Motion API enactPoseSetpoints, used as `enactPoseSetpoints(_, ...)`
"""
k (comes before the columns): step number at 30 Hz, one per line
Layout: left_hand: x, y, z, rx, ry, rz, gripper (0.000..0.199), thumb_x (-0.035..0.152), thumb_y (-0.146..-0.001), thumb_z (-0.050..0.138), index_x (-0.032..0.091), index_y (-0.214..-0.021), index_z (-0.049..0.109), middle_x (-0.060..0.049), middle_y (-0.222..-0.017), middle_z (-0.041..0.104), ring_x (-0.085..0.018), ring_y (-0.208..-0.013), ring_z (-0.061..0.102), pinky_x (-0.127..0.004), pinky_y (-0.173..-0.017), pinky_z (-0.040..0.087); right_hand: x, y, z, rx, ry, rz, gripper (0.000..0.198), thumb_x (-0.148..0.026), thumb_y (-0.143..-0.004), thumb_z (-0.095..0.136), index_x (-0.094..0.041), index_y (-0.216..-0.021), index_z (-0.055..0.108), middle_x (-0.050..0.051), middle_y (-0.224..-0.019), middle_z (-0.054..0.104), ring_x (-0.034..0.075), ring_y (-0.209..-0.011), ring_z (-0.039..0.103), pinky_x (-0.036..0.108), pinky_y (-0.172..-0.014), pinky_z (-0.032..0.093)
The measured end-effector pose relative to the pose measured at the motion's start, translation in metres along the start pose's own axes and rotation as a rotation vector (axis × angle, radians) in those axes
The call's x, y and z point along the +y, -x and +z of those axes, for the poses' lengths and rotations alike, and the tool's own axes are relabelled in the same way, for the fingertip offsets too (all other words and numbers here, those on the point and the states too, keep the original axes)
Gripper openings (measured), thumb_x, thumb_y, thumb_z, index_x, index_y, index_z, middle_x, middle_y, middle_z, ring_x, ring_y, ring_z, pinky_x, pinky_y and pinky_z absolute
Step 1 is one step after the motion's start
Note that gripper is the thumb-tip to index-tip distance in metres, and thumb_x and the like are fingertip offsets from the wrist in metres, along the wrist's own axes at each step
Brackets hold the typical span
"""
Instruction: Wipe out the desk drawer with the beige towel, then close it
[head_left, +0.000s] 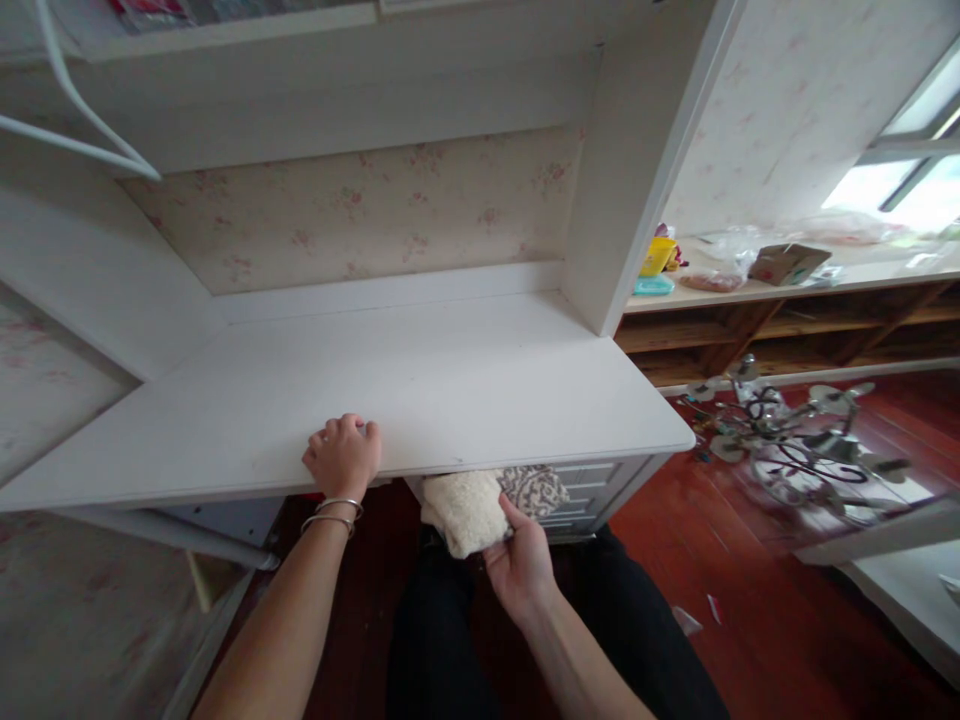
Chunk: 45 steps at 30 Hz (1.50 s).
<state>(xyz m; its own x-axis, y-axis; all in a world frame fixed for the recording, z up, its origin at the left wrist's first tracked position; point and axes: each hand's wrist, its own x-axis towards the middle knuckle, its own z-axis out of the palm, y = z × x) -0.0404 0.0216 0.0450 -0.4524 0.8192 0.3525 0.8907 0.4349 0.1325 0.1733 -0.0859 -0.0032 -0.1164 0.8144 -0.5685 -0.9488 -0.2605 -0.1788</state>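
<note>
My right hand (521, 565) grips a folded cream fluffy cloth (463, 510), thumb on top and fingers beneath, just below the desk's front edge. A grey-and-white patterned part (534, 490) shows beside the cream pile; whether it belongs to the same cloth I cannot tell. On the white desk (420, 390), near its front edge, rests my left hand (343, 455) with the fingers curled in. Whatever may lie inside those fingers is hidden. Two bangles circle the left wrist.
White drawers (581, 490) stand under the desk's right side. A chandelier (802, 430) lies on the red floor at right. Behind it, a low shelf (802, 315) carries a yellow container (657, 256) and plastic bags. A white cable (82, 100) hangs at upper left.
</note>
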Motion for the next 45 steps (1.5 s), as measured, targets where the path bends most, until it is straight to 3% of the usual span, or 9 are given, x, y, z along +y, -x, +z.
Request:
enactPoseSetpoints(6,-0.001,-0.001,0.003,-0.007,0.013,-0.009,0.033,0.042,-0.088,0.042,0.025,-0.104,0.065,-0.011,-0.115,0.062,-0.033,-0.111,0.049,-0.047,-0.089,0.038,0.039,-0.021,-0.01,0.008,-0.006,0.139,0.023,-0.017,-0.094,0.052,-0.005,-0.11,0.064,0.014,-0.101,0.073,0.022,-0.098,0.07,0.034,-0.085,0.058)
enactPoseSetpoints(11,-0.001,-0.001,0.002,-0.015,0.024,-0.01,0.033,0.042,-0.088,0.042,0.025,-0.104,0.065,-0.011,-0.114,0.062,-0.033,-0.111,0.049,-0.047,-0.09,0.039,0.038,-0.048,-0.04,0.114,-0.017,0.133,0.021,-0.013,-0.094,0.049,-0.006,-0.108,0.064,0.012,-0.095,0.074,0.02,-0.09,0.071,0.033,-0.082,0.058)
enactPoseSetpoints(15,-0.001,-0.001,-0.001,-0.03,0.029,-0.009,0.034,0.043,-0.088,0.041,0.025,-0.105,0.065,-0.011,-0.116,0.062,-0.033,-0.111,0.049,-0.048,-0.089,0.039,-0.001,-0.059,-0.063,0.216,-0.028,-0.013,0.026,-0.011,-0.094,0.044,-0.012,-0.111,0.064,0.007,-0.093,0.074,0.016,-0.081,0.072,0.028,-0.076,0.059)
enactPoseSetpoints(20,-0.001,0.0,-0.002,-0.045,0.036,-0.017,0.035,0.043,-0.088,0.04,0.025,-0.105,0.065,-0.011,-0.116,0.062,-0.034,-0.111,0.049,-0.049,-0.089,0.039,-0.079,-0.05,-0.081,0.295,-0.01,-0.23,0.032,-0.008,-0.092,0.045,-0.013,-0.118,0.061,0.004,-0.091,0.074,0.014,-0.069,0.071,0.026,-0.066,0.06)
enactPoseSetpoints(24,-0.001,0.001,-0.002,-0.05,0.041,-0.026,0.036,0.042,-0.089,0.04,0.024,-0.106,0.065,-0.012,-0.117,0.061,-0.034,-0.112,0.048,-0.048,-0.09,0.038,-0.127,-0.03,-0.076,0.298,0.021,-0.373,0.034,-0.007,-0.091,0.046,-0.014,-0.122,0.059,0.003,-0.094,0.074,0.013,-0.065,0.069,0.024,-0.064,0.06)
enactPoseSetpoints(28,-0.002,0.002,-0.002,-0.025,0.043,-0.017,0.035,0.042,-0.088,0.041,0.024,-0.105,0.066,-0.012,-0.115,0.062,-0.033,-0.111,0.048,-0.047,-0.089,0.038,-0.142,-0.007,-0.054,0.241,0.019,-0.472,0.033,-0.009,-0.092,0.049,-0.016,-0.122,0.06,0.004,-0.099,0.073,0.014,-0.077,0.071,0.026,-0.074,0.06)
enactPoseSetpoints(32,-0.002,0.001,-0.001,-0.007,0.043,-0.01,0.035,0.042,-0.088,0.041,0.023,-0.104,0.066,-0.012,-0.113,0.063,-0.033,-0.11,0.049,-0.047,-0.088,0.038,-0.121,0.009,-0.03,0.173,-0.052,-0.416,0.031,-0.01,-0.094,0.046,-0.011,-0.121,0.061,0.007,-0.097,0.074,0.017,-0.085,0.071,0.031,-0.081,0.06)
enactPoseSetpoints(36,-0.003,0.0,0.0,-0.006,0.044,-0.01,0.035,0.042,-0.088,0.041,0.024,-0.103,0.067,-0.012,-0.113,0.063,-0.033,-0.11,0.049,-0.046,-0.089,0.038,-0.076,0.011,-0.017,0.122,-0.068,-0.268,0.029,-0.011,-0.094,0.049,-0.01,-0.12,0.062,0.008,-0.095,0.075,0.019,-0.087,0.072,0.034,-0.085,0.058)
enactPoseSetpoints(45,-0.002,0.0,0.0,-0.012,0.022,0.0,0.034,0.042,-0.088,0.04,0.025,-0.103,0.066,-0.011,-0.114,0.062,-0.034,-0.108,0.049,-0.047,-0.087,0.04,0.02,-0.017,-0.024,-0.061,0.041,0.101,0.023,-0.019,-0.092,0.056,-0.008,-0.109,0.066,0.011,-0.097,0.074,0.021,-0.094,0.07,0.035,-0.086,0.056)
